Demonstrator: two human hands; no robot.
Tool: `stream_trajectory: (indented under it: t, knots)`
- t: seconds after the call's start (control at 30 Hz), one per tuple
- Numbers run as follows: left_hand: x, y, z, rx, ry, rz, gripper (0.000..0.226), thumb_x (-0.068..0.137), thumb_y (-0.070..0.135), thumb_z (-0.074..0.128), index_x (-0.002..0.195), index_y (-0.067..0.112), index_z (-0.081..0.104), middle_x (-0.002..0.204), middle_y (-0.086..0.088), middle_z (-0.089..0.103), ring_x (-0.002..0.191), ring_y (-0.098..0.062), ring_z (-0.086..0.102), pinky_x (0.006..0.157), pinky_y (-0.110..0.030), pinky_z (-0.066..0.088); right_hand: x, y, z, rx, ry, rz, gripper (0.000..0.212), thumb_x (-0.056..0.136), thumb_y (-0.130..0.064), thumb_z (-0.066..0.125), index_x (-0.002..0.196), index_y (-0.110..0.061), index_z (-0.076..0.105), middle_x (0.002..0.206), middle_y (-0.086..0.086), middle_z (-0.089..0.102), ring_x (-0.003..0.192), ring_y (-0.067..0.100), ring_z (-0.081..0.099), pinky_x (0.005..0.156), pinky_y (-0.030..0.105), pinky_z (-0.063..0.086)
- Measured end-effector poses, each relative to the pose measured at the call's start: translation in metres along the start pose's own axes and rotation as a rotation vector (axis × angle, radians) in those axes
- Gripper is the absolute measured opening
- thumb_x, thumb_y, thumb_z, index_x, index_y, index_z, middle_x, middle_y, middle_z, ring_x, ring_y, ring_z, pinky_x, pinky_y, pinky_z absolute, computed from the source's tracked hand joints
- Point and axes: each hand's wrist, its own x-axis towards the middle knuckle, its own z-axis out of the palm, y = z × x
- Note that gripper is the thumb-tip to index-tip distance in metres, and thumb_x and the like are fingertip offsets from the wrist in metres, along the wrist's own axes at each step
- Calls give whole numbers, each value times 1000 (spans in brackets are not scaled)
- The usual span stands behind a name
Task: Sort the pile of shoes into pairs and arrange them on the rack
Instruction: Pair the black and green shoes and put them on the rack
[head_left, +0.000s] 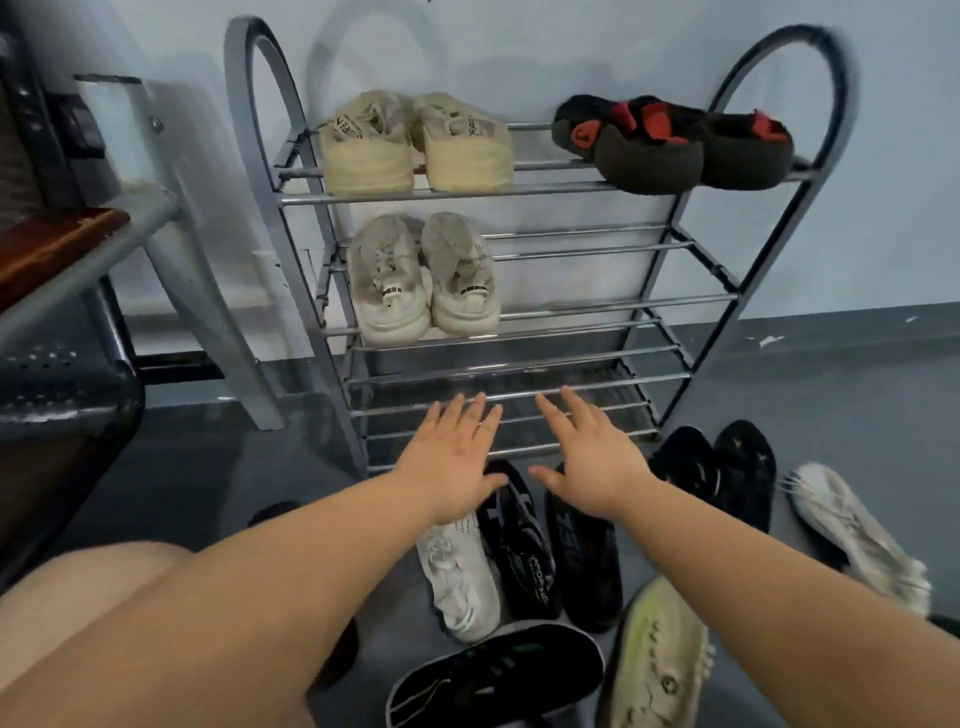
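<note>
Hands empty, three pairs racked so far

Left hand (451, 464) and right hand (591, 466) hover flat with fingers spread wide, holding nothing, over the floor pile (524, 551) in front of the rack (582, 306). Cream pair (415, 143) and black-red pair (675, 143) sit heels-out up top, grey pair (423, 280) below, probably so mates stay together, lower shelves free for the rest

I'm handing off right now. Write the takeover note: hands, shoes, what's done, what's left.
Left hand and right hand: both open, empty, above the floor pile.
Rack: cream pair and black-and-red pair on the top shelf, grey-white pair on the second. Lower shelves bare.
Left on the floor: black sandals, black slippers, white sneaker, other loose shoes.
</note>
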Motion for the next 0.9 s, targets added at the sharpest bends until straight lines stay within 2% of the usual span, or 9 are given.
stream_trajectory:
  t: [0.13, 0.27, 0.4, 0.63, 0.9]
  knots:
    - [-10, 27, 29, 21, -140, 86, 81, 92, 57, 30, 148, 16, -12, 157, -9, -14, 145, -26, -9, 116, -39, -5, -40, 19, 48, -33, -114, 30, 87, 88, -58, 46, 151, -28, -7, 160, 6, -7, 146, 26, 6, 111, 41, 29]
    - [-7, 44, 40, 116, -158, 179, 79, 93, 56, 28, 148, 15, -12, 157, -9, -13, 145, -25, -9, 117, -38, -6, -66, 39, 83, -13, -188, 81, 87, 87, -57, 48, 151, -28, -5, 160, 6, -5, 146, 26, 6, 112, 42, 27]
    - [10, 76, 51, -5, -171, 114, 79, 93, 55, 32, 149, 16, -9, 157, -8, -14, 145, -24, -9, 117, -37, -4, -80, 68, 95, 18, -211, 154, 86, 89, -55, 47, 151, -27, -4, 160, 6, -6, 146, 26, 6, 114, 42, 25]
    - [58, 135, 69, -45, -182, 172, 78, 93, 54, 33, 149, 16, -7, 158, -8, -11, 146, -24, -6, 117, -38, -2, -95, 143, 98, 22, -215, 298, 80, 91, -55, 42, 152, -25, -2, 160, 6, -4, 146, 26, 8, 112, 41, 27]
    - [113, 174, 105, -139, -267, 150, 75, 93, 54, 32, 149, 19, -3, 159, -6, -3, 146, -24, 0, 118, -38, 1, -88, 224, 114, 73, -239, 492, 78, 90, -55, 43, 151, -24, 5, 159, 8, 9, 143, 30, 18, 109, 43, 30]
